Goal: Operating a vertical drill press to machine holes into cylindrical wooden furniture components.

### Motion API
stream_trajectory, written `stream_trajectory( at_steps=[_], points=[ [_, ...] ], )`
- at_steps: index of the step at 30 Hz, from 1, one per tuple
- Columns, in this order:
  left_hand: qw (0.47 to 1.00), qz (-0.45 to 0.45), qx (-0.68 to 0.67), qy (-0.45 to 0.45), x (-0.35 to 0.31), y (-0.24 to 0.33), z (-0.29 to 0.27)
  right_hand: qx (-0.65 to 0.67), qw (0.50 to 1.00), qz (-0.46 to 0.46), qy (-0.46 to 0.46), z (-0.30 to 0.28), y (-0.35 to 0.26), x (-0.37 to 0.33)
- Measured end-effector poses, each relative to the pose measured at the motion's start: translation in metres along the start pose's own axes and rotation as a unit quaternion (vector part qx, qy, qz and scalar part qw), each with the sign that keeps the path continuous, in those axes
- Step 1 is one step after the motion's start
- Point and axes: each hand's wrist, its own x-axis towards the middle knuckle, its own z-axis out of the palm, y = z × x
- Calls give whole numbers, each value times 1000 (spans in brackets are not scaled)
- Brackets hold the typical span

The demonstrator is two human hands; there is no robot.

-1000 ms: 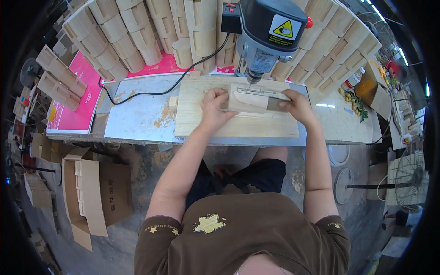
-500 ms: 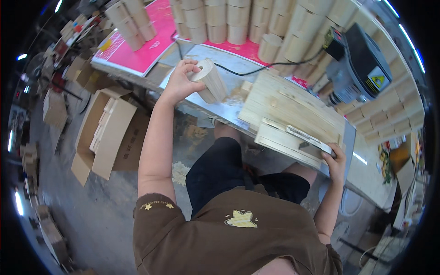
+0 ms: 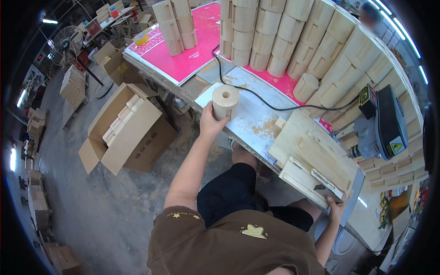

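Near the front edge of the table stands a pale wooden cylinder (image 3: 225, 101), upright, with a round hole in its top. My left hand (image 3: 213, 123) is closed around its lower near side, thumb to the right. Farther right, my right hand (image 3: 336, 209) grips the end of a slotted wooden fixture (image 3: 300, 182) with a thin metal strip (image 3: 326, 181) along it. That fixture lies at the front of a flat wooden board (image 3: 308, 145). Some of the right fingers are hidden behind its end.
A drill-like machine head (image 3: 384, 123) overhangs the right side, its black cable (image 3: 261, 101) crossing the table. Stacked wooden cylinders (image 3: 277, 34) line the back. Sawdust (image 3: 268, 128) lies on the white sheet. An open cardboard box (image 3: 142, 149) with wooden pieces stands left on the floor.
The cylinder has gone from tilted to upright. My left hand has slid from its top down to its lower side. My right hand keeps to the fixture's end; the view has shifted.
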Motion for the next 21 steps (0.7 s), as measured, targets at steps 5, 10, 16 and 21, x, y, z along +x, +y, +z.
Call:
stream_trajectory(
  at_steps=[5,10,16,21],
  points=[
    [998,49,34,34,22,3,-14,-48,996,76,-5,-1,-2,-2],
    [985,-11,-151,84,94,36,-56,-75,994,83,-1,-15,3,-4],
    [964,125,-8,233,264,61,-178,-107,989,91,-38,-5,-12,5],
    [942,138,56,301,396,77,-205,-126,985,115,-24,-15,-5,1]
  ],
)
